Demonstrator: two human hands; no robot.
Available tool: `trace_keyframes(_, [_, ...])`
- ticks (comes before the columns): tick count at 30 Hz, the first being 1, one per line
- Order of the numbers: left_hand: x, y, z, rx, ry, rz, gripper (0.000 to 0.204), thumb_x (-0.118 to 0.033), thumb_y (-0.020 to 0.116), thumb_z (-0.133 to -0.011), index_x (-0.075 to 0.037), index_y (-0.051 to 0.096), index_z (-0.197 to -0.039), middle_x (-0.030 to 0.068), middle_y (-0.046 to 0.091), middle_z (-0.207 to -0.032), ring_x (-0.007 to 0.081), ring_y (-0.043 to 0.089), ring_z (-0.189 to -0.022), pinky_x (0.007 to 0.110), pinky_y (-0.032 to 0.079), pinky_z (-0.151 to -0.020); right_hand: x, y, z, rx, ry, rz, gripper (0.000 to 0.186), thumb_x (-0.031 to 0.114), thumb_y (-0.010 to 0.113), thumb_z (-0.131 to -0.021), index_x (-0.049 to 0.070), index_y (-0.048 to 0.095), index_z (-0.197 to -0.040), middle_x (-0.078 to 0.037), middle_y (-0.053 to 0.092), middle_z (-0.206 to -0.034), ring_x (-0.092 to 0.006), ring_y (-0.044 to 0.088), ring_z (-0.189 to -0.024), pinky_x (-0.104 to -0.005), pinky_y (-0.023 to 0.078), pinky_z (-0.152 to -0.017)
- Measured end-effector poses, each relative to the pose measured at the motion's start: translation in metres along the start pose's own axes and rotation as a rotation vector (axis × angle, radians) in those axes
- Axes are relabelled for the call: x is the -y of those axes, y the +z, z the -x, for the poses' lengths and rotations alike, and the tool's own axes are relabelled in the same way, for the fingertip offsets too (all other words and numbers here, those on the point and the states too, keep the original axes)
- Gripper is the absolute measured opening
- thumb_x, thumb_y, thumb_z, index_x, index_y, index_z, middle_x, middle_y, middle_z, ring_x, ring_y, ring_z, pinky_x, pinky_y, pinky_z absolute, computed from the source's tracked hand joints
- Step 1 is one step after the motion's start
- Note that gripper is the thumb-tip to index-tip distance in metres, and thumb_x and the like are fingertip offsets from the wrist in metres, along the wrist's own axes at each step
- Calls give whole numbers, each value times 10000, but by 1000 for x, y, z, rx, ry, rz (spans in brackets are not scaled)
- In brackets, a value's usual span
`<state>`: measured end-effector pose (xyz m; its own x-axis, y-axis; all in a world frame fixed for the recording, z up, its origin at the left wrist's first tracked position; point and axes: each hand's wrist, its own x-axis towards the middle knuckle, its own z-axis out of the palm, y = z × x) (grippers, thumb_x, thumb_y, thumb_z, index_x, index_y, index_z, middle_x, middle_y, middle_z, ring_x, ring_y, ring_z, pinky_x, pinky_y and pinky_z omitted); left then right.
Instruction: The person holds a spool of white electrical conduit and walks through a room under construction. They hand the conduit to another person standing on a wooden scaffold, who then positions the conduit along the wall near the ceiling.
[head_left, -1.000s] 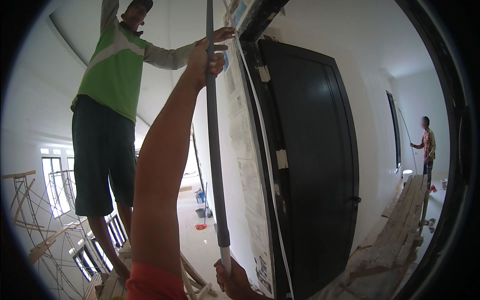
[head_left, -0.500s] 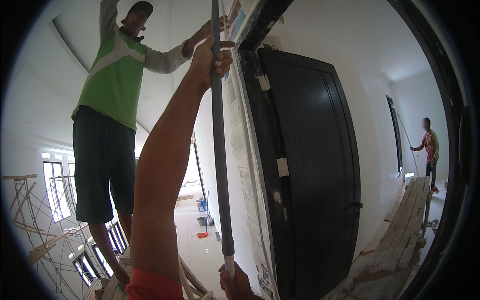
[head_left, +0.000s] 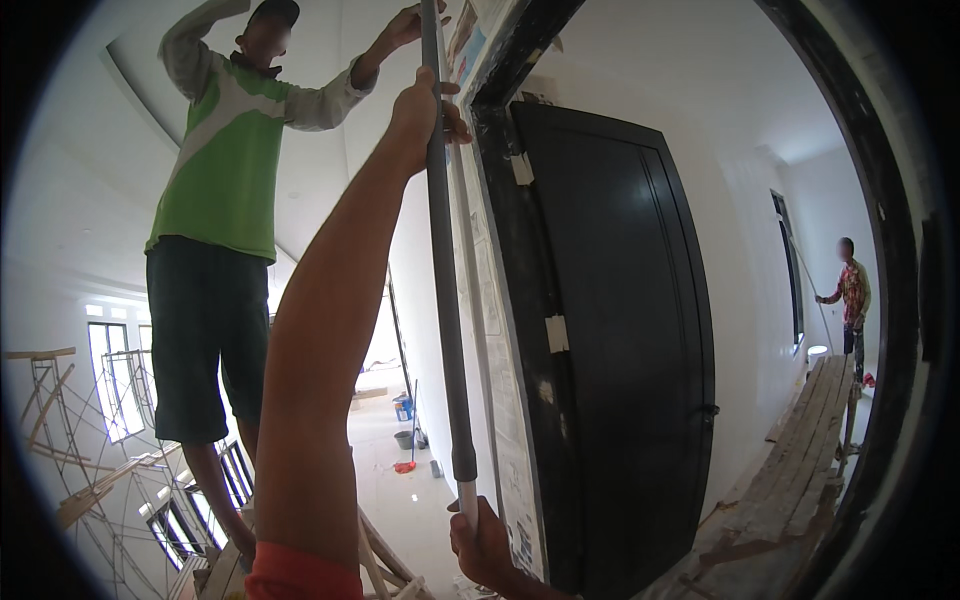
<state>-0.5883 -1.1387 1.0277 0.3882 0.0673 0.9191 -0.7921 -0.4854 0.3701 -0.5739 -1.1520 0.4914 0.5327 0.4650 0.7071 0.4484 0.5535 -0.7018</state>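
Note:
A long dark grey pole (head_left: 443, 270) with a pale lower section (head_left: 468, 495) stands nearly upright before me, slightly tilted. My left hand (head_left: 420, 118) is raised high and wrapped around the dark part, its fingertips showing on the far side. Lower down, my right hand (head_left: 485, 545) grips the pale section just below the dark sleeve. The pole's top runs out of the picture. Close to that upper part is the hand (head_left: 405, 25) of a person in a green and grey shirt (head_left: 235, 170); whether it touches the pole I cannot tell.
A black door (head_left: 620, 330) stands in a dark frame at my right, beside paper-covered wall edging (head_left: 505, 400). Plank scaffolding (head_left: 800, 450) lies beyond, near another person (head_left: 850, 295) with a pole. Metal scaffolding (head_left: 70, 430) is at left; buckets (head_left: 402, 407) stand on the floor behind.
The pole's sleeve end and my right hand have shifted slightly up and right. My left hand has risen a little, its fingers looser. The green-shirted person's arms have moved.

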Motion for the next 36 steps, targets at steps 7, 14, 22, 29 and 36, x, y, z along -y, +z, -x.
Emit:
trace_keyframes(7, [6, 30, 80, -327, 233, -278, 400, -341, 429, -1039, 14, 611, -1058, 68, 527, -713, 156, 538, -506, 318, 518, -497, 44, -25, 31, -21, 10, -13, 291, 297, 539, -1023, 16, 534, -1101, -4, 517, -652, -96, 510, -536, -286, 423, -495])
trace_keyframes(14, [31, 70, 247, -670, 319, -45, 291, -200, 527, -989, 48, 671, -940, 67, 596, -742, 105, 520, -579, 262, 440, -540, 94, -77, 71, -35, 2, -56, 351, 370, 558, -1020, 21, 524, -1048, 42, 470, -645, -40, 437, -510, -242, 370, -452])
trace_keyframes(22, [55, 147, 514, -832, -172, -166, 317, -228, 482, -1030, 36, 650, -982, 91, 638, -865, 141, 590, -742, 266, 508, -552, 150, -125, 104, -88, -81, 126, 329, 312, 557, -1015, -17, 568, -1022, -128, 602, -716, -221, 594, -613, -386, 465, -571])
trace_keyframes(29, [117, 186, 645, -520, -725, 1, 612, -452, 259, -1083, -21, 460, -1468, 135, 505, -1457, 257, 471, -1322, 422, 375, -1097, 162, -139, 119, -59, -102, -16, 303, 326, 545, -1033, 27, 538, -984, 11, 494, -659, -54, 457, -544, -257, 379, -489])
trace_keyframes(36, [120, 221, 686, -182, -810, -154, 547, -353, 259, -1109, 56, 543, -1334, 194, 601, -1313, 252, 545, -1236, 370, 385, -1075, 164, -154, 122, -94, 21, 48, 334, 355, 543, -1017, 22, 543, -994, -26, 513, -720, -98, 490, -634, -312, 428, -574])
